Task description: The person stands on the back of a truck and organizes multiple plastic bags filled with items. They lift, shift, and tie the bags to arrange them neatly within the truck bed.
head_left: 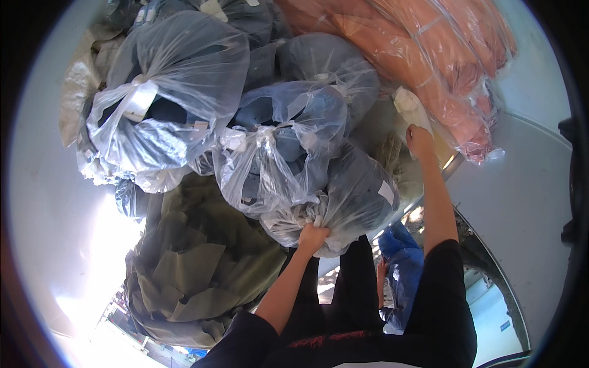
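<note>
My left hand is closed around the gathered neck of a clear plastic bag filled with dark grey pieces. This bag lies at the near edge of the pile and has a small white label on its side. Farther right, my right hand is curled into a fist. It sits just below an off-white wrapped bundle; whatever its fingers hold, if anything, is hidden. Another tied clear bag with dark contents rests against the held one, behind and to the left.
A large tied bag sits at the far left of the pile. Salmon-coloured plastic-wrapped bundles lie at the back right. Olive-green sheet material bulges at the near left. Pale walls stand on both sides. Someone in blue is below, near my right arm.
</note>
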A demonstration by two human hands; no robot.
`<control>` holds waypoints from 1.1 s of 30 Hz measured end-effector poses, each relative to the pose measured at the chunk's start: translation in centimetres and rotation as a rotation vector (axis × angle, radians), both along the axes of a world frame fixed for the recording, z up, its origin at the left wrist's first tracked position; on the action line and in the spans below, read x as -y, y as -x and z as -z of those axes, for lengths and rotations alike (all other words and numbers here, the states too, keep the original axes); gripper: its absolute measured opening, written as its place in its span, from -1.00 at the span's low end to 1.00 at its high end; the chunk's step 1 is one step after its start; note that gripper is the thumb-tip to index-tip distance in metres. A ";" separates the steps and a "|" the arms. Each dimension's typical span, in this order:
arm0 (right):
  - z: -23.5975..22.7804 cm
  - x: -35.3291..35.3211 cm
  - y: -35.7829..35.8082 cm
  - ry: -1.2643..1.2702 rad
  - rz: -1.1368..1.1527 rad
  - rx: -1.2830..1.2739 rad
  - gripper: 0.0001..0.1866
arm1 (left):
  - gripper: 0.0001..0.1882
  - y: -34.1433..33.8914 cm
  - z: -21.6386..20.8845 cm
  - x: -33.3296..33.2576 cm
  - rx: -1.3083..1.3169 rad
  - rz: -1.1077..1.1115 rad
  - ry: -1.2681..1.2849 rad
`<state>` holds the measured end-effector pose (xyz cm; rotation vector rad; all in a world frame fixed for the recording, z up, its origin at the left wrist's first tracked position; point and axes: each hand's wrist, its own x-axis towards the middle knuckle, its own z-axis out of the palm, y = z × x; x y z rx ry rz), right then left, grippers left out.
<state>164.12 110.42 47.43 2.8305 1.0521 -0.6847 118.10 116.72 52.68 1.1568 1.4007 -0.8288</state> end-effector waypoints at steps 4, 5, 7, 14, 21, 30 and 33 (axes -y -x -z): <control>4.2 -8.3 1.3 0.307 -0.191 0.040 -0.73 | -0.38 -0.3 -1.4 -0.5 0.005 0.037 -0.066; 5.3 -10.8 2.6 0.116 -0.203 0.108 -0.70 | -0.40 -0.3 -1.7 -0.6 -0.023 0.005 -0.078; 8.0 -15.7 3.8 -0.216 -0.257 0.007 -0.67 | -0.44 -0.3 -2.1 -0.8 0.086 0.119 -0.102; 13.7 -20.8 4.5 -0.126 -0.041 -0.321 -0.68 | -0.47 -0.4 -2.3 -0.8 -0.057 -0.191 -0.071; 9.6 -21.9 4.1 -0.165 -0.337 -0.301 -0.67 | -0.42 0.4 -1.7 0.0 -0.040 -0.148 -0.077; 14.4 -21.3 5.8 -0.537 -0.465 -0.274 -0.58 | -0.46 2.1 -0.3 0.6 -0.019 -0.224 -0.039; 12.5 -20.5 6.4 -0.270 -0.427 -0.313 -0.57 | -0.58 2.6 0.0 0.5 0.033 -0.202 -0.048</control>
